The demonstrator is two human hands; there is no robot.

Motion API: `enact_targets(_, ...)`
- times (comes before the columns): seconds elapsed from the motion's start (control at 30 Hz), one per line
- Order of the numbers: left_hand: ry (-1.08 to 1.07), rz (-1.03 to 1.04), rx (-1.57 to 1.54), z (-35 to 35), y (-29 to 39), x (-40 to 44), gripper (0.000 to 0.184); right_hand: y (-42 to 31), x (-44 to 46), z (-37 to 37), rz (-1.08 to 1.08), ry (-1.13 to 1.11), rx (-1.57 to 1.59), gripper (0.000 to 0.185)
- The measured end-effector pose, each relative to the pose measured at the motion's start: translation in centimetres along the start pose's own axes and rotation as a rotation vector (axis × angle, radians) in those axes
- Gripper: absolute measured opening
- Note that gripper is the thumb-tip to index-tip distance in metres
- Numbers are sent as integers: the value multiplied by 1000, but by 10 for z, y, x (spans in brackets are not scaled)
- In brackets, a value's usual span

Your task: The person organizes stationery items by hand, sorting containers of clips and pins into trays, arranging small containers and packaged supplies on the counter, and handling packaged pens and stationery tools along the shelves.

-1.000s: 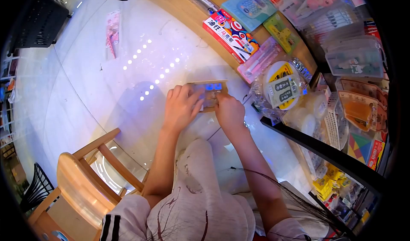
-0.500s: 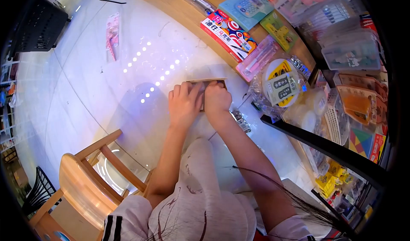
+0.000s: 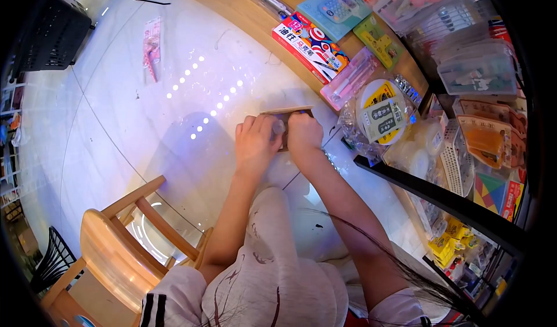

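A small open cardboard box (image 3: 284, 111) lies on the pale floor in front of my knees, mostly covered by my hands. At its left side my left hand (image 3: 255, 140) has its fingers curled around a small, clear round item (image 3: 278, 127). My right hand (image 3: 304, 134) is a closed fist over the box's right part, and whatever its fingers hold is hidden. The inside of the box shows only as a dark strip between the hands.
A wooden stool (image 3: 116, 257) stands at lower left, a black crate (image 3: 55, 34) at upper left. A pink packet (image 3: 152, 48) lies on the floor. Right are a marker box (image 3: 310, 47), a tape packet (image 3: 383, 112) and a black shelf bar (image 3: 441, 196).
My right hand first moved left over the box, then slightly right again. My left hand has shifted a little right, and a clear round item now shows at its fingers.
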State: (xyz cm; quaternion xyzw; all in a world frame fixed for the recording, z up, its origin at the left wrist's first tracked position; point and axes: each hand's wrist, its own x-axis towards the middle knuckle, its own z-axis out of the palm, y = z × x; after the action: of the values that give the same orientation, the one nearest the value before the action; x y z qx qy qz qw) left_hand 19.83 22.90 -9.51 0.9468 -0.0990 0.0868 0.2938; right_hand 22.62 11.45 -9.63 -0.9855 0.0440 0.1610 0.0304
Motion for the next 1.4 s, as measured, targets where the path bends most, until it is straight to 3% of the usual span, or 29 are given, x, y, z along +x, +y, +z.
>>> enact_targets(0.1,-32,9,3,0,6,0,38,14,-4,-6,31,130,14,6)
enact_targets(0.3,-47,63,0,5,10,0,33,34,-13,-5,-85,156,88,7)
enact_targets(0.4,-60,84,13,8,15,2,30,37,-19,-2,-171,271,182,6)
enact_targets(0.6,-123,75,122,27,23,6,29,47,-45,-6,-39,398,411,10)
enact_targets(0.87,-155,98,272,37,21,7,19,56,-55,-5,-81,397,507,10)
enact_targets(0.97,-89,71,232,36,24,9,16,57,-56,-6,-53,371,532,10)
enact_targets(1.17,-163,148,123,27,16,12,7,63,-62,0,27,335,594,11)
enact_targets(1.3,-4,-31,-112,-5,1,14,7,65,-65,0,38,352,609,14)
enact_targets(1.4,-72,-146,-90,-29,-13,15,7,57,-66,4,-204,524,577,14)
